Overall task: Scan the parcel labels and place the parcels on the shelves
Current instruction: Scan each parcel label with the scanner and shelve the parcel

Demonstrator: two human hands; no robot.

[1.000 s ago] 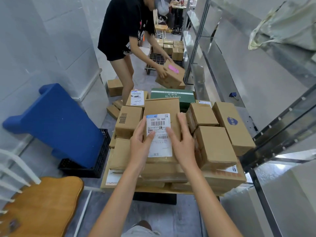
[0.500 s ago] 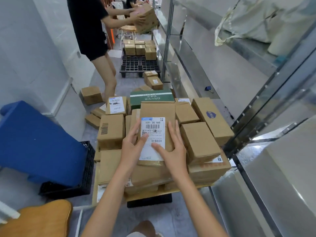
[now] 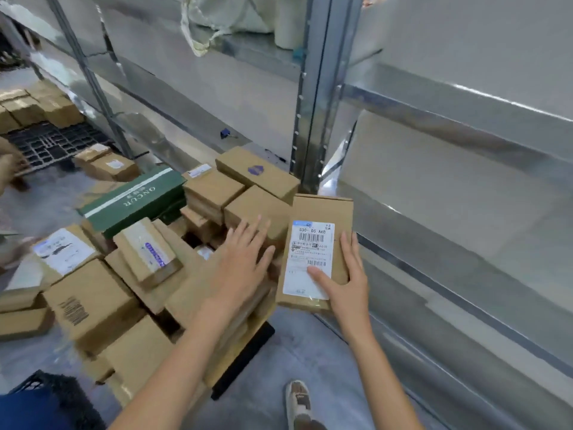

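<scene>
My right hand (image 3: 344,280) grips a flat brown parcel (image 3: 325,212) with a white label reading 530-D5 A68, thumb across the label and fingers on its right edge. The parcel is lifted off the pile and held toward the metal shelves (image 3: 434,187) on the right. My left hand (image 3: 245,259) hovers open over the heap of cardboard parcels (image 3: 93,299), fingers spread, holding nothing. No scanner shows.
A green box (image 3: 133,200) marked ONCUR lies among the parcels. A shelf upright (image 3: 319,97) stands just behind the held parcel. More boxes sit on a black pallet (image 3: 49,144) at far left. My shoe (image 3: 297,401) is on the grey floor; pale bags (image 3: 235,17) lie on the upper shelf.
The view swung right toward the shelves. My right hand lifted the labelled parcel off the pile and carried it right; my left hand let go of it.
</scene>
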